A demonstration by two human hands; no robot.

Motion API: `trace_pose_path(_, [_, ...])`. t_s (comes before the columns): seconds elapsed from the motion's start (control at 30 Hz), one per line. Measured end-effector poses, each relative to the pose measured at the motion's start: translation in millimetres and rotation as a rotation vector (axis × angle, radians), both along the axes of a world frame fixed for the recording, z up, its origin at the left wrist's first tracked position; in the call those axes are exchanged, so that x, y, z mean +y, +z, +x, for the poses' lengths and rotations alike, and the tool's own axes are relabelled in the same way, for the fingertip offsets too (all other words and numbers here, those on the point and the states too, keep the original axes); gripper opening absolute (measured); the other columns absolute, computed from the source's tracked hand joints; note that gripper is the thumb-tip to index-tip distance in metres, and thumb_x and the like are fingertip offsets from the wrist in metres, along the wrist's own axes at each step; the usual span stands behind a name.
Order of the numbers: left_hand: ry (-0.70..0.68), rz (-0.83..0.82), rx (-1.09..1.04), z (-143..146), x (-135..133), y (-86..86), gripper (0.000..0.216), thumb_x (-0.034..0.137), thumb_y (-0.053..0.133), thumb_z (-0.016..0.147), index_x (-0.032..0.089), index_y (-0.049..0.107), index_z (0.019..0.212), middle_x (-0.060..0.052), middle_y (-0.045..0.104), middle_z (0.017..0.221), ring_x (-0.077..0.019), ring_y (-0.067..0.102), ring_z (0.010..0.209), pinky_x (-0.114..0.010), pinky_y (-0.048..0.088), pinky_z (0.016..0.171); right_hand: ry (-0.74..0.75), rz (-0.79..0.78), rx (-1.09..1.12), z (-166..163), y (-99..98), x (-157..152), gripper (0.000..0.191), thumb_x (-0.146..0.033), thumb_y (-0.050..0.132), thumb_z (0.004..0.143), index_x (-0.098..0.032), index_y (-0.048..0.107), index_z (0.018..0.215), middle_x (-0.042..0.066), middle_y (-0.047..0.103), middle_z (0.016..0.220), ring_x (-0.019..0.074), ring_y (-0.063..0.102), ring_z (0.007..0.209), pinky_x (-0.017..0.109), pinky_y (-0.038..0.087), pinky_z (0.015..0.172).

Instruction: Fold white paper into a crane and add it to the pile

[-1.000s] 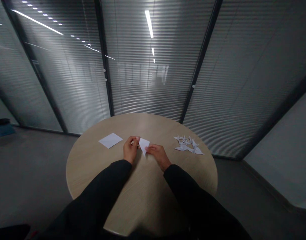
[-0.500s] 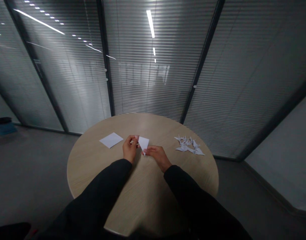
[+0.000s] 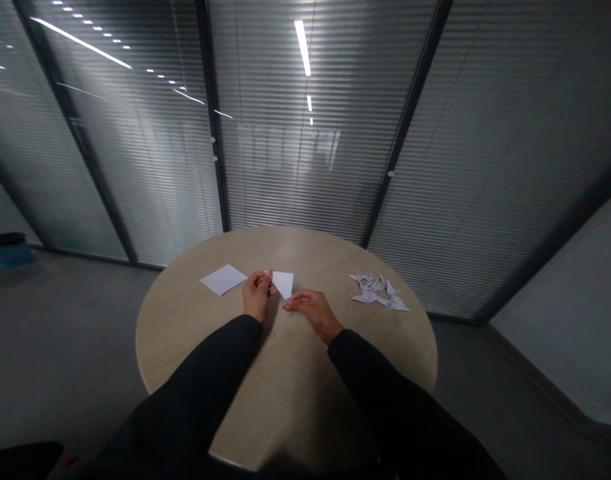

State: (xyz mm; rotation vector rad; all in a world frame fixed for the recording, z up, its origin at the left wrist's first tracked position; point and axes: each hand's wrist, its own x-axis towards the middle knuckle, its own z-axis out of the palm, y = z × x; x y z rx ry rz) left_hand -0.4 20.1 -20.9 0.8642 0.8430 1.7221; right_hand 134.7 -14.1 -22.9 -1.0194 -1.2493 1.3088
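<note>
Between my hands, over the middle of the round table, is a small folded white paper (image 3: 284, 283), wide at the top and narrowing to a point below. My left hand (image 3: 258, 293) pinches its upper left corner between thumb and fingers. Closed on the lower tip is my right hand (image 3: 312, 310), its thumb and fingertips covering that point. The fold layers are too small to make out.
A flat stack or sheet of white paper (image 3: 224, 279) lies left of my left hand. Several folded paper cranes (image 3: 378, 291) sit clustered on the right of the wooden table (image 3: 285, 387). Glass panels with blinds (image 3: 305, 187) stand behind it.
The folded paper has shifted slightly left and up and turned a little in my hands. My right fingers now cover more of its lower tip. Cranes and flat paper stay put.
</note>
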Motion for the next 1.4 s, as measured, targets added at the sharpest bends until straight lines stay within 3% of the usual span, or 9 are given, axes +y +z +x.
trace_pose_path(0.17, [-0.089,-0.041,-0.06,2,-1,-2.2,0.036,0.04,0.078,0.058,0.016,0.056,0.072,0.004,0.054,0.065,-0.0075,0.054,0.058,-0.019,0.046,0.055,-0.024,0.015,-0.001,2,-5.2,3,0.024,-0.032,0.081,0.049,-0.018,0.069,0.064,0.003,0.071,0.064,0.019,0.066,0.064,0.033,0.05,0.071])
trace_pose_path(0.3, [-0.225,-0.049,-0.1,5,-7,2.6,0.04,0.042,0.078,0.061,0.018,0.058,0.085,0.002,0.06,0.075,-0.0083,0.058,0.062,-0.019,0.045,0.054,-0.043,0.021,0.012,4,-8.2,6,0.02,-0.031,0.08,0.052,-0.019,0.069,0.064,0.002,0.071,0.064,0.0187,0.066,0.064,0.033,0.049,0.071])
trace_pose_path(0.43, [-0.39,-0.028,-0.076,9,-14,5.2,0.053,0.046,0.078,0.062,0.019,0.057,0.102,-0.004,0.067,0.086,-0.0146,0.064,0.075,-0.024,0.049,0.064,-0.056,0.022,0.029,4,-5.4,4,0.019,-0.031,0.079,0.055,-0.019,0.07,0.066,0.001,0.071,0.065,0.0189,0.066,0.066,0.034,0.049,0.074])
trace_pose_path(0.53, [-0.46,0.004,0.016,12,-15,2.4,0.053,0.04,0.083,0.056,0.014,0.063,0.097,-0.01,0.071,0.086,-0.0196,0.066,0.079,-0.03,0.05,0.07,-0.054,0.041,0.039,4,-3.2,3,0.017,-0.029,0.079,0.055,-0.019,0.07,0.065,0.0,0.071,0.066,0.0195,0.066,0.068,0.035,0.049,0.077])
trace_pose_path(0.8, [-0.36,0.013,0.186,11,-12,-2.4,0.039,0.037,0.086,0.048,0.011,0.071,0.074,-0.01,0.072,0.073,-0.0208,0.066,0.069,-0.033,0.05,0.069,-0.035,0.126,-0.076,4,-13.9,10,0.02,-0.037,0.077,0.057,-0.02,0.069,0.064,0.003,0.073,0.07,0.0223,0.068,0.073,0.038,0.05,0.078])
trace_pose_path(0.97, [-0.316,0.03,0.247,6,-5,-3.0,0.039,0.037,0.087,0.045,0.01,0.071,0.069,-0.008,0.072,0.069,-0.019,0.065,0.065,-0.03,0.048,0.068,-0.164,0.243,-0.27,15,-15.6,15,0.028,-0.045,0.068,0.071,-0.02,0.07,0.085,0.005,0.073,0.084,0.022,0.067,0.083,0.035,0.05,0.078])
trace_pose_path(1.1, [-0.376,0.035,0.341,5,-3,-5.6,0.039,0.039,0.085,0.047,0.009,0.071,0.069,-0.009,0.071,0.068,-0.0172,0.062,0.061,-0.027,0.045,0.062,-0.252,0.355,-0.239,24,-12.0,18,0.033,-0.043,0.066,0.075,-0.02,0.067,0.098,0.006,0.07,0.094,0.02,0.065,0.088,0.033,0.05,0.081])
trace_pose_path(1.2, [-0.42,0.035,0.394,8,-5,-6.5,0.038,0.041,0.082,0.05,0.009,0.07,0.067,-0.007,0.069,0.062,-0.015,0.058,0.055,-0.025,0.041,0.055,-0.227,0.461,-0.244,27,-10.6,19,0.026,-0.037,0.068,0.074,-0.02,0.069,0.093,0.006,0.067,0.097,0.0195,0.063,0.091,0.032,0.049,0.083])
trace_pose_path(1.4, [-0.466,-0.006,0.343,10,-10,-1.6,0.039,0.038,0.084,0.046,0.008,0.071,0.069,-0.009,0.07,0.063,-0.0154,0.059,0.054,-0.025,0.041,0.053,-0.255,0.571,-0.304,28,-11.8,20,0.012,-0.032,0.068,0.074,-0.02,0.07,0.076,0.004,0.064,0.082,0.0184,0.061,0.082,0.031,0.047,0.078])
